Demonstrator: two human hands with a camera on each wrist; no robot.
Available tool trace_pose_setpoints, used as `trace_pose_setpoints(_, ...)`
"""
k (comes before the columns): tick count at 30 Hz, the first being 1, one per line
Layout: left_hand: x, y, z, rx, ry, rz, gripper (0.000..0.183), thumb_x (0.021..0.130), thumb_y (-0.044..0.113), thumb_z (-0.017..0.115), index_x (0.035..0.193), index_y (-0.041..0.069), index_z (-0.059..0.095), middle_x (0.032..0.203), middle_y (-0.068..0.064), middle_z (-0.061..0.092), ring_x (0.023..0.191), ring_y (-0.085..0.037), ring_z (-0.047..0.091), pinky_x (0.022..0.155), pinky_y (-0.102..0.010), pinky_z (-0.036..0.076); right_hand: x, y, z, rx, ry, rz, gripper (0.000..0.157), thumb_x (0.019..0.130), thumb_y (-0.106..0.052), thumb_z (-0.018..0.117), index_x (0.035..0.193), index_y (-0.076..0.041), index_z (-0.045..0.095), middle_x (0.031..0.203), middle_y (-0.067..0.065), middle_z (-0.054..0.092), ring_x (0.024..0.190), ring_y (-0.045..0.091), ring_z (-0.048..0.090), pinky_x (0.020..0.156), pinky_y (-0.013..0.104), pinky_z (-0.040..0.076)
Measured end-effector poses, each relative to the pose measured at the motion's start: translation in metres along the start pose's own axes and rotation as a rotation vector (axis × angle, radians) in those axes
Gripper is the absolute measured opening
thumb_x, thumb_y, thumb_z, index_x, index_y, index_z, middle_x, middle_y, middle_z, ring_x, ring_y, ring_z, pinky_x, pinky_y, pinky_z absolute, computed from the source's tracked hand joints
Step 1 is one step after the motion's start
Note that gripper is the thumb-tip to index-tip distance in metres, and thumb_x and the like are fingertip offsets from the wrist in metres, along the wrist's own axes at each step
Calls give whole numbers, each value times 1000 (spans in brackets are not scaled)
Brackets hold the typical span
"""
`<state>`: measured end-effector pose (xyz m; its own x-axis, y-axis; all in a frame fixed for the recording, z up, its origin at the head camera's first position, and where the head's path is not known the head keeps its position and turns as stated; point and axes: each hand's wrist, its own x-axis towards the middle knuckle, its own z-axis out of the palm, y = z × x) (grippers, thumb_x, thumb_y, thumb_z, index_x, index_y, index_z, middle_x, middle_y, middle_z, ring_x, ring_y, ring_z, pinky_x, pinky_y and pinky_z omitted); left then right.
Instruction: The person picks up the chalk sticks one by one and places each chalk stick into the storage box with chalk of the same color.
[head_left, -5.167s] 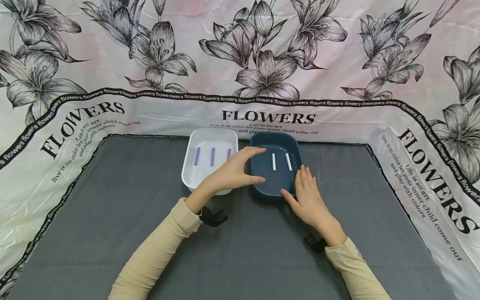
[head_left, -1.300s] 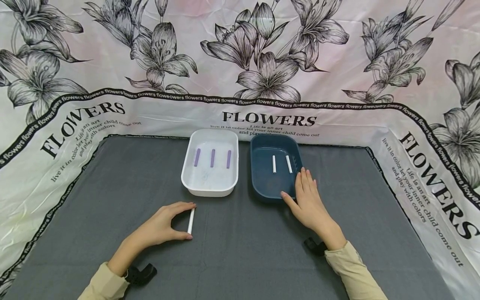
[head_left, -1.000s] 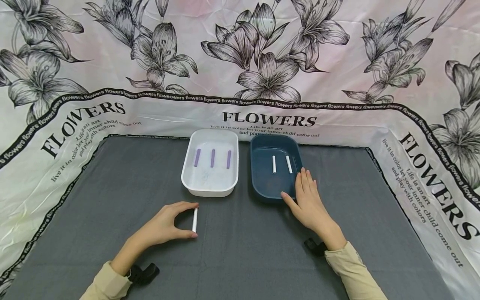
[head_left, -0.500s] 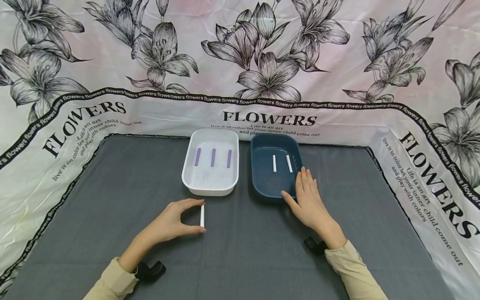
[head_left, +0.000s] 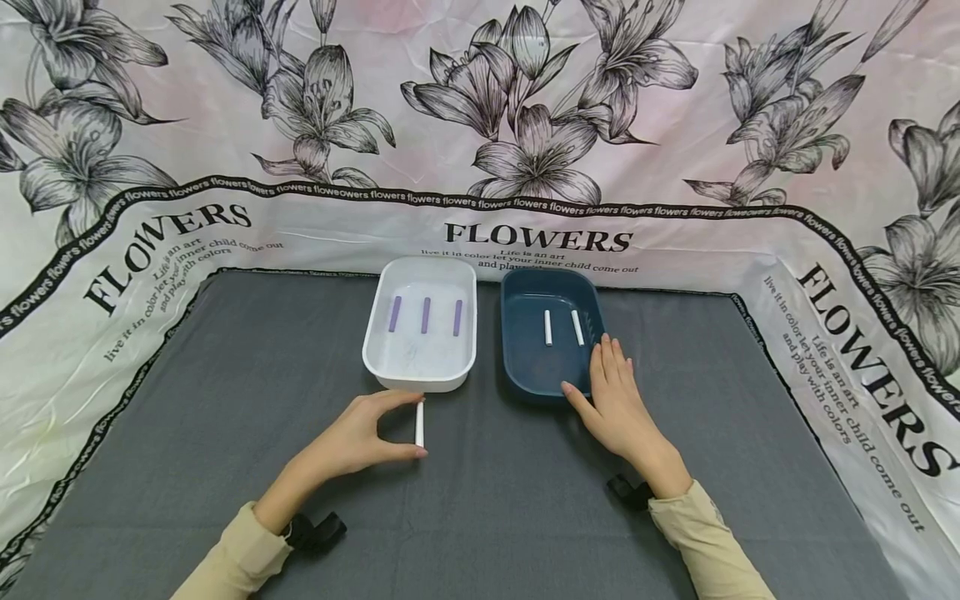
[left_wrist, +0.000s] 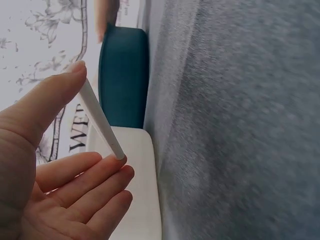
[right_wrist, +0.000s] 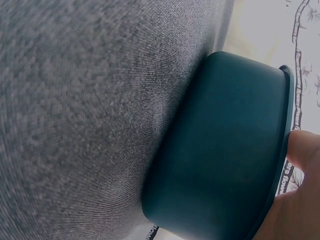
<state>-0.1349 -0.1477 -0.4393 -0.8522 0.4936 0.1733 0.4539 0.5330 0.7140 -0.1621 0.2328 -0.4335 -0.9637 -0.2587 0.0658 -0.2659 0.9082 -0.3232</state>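
My left hand (head_left: pixel 356 435) pinches a white stick of chalk (head_left: pixel 420 425) end to end between thumb and fingertip. It is just in front of the white bin (head_left: pixel 420 362); in the left wrist view the chalk (left_wrist: pixel 102 120) slants across the gap, the other fingers extended. Three purple chalk sticks (head_left: pixel 426 315) lie side by side in the white bin. Two white chalk sticks (head_left: pixel 547 328) lie in the dark blue bin (head_left: pixel 532 371). My right hand (head_left: pixel 622 408) rests on that bin's near right corner, fingers straight along the side, thumb at the front rim.
Both bins stand beside each other at the back of a grey cloth (head_left: pixel 480 517). Behind and along the sides runs a white border printed with flowers and lettering (head_left: pixel 536 236). A dark wrist strap (head_left: pixel 315 533) sits on the left wrist.
Earlier, the left hand was empty between the bins. Then it appeared holding the white chalk at front left, and has since moved right and away, toward the white bin. The right hand stays put.
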Motion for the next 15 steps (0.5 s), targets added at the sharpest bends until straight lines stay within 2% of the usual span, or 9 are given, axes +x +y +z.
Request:
trace_pose_setpoints(11,15,12,4,-45,-12,42,74,68,48,80,128,11,58,126,3,60,119,-13,52,100,-39,42,0,-1,-1,5,4,-5,87,96,-57,34,147,8,6,155,21,-8,142,34,-9,113,54,2)
trace_pose_setpoints(15,22,19,4,-53,-15,67,73,68,51,79,129,15,58,126,5,59,119,-12,52,99,-39,42,-1,-1,-1,4,6,-5,87,96,-57,34,147,9,6,155,20,-9,142,35,-9,113,54,2)
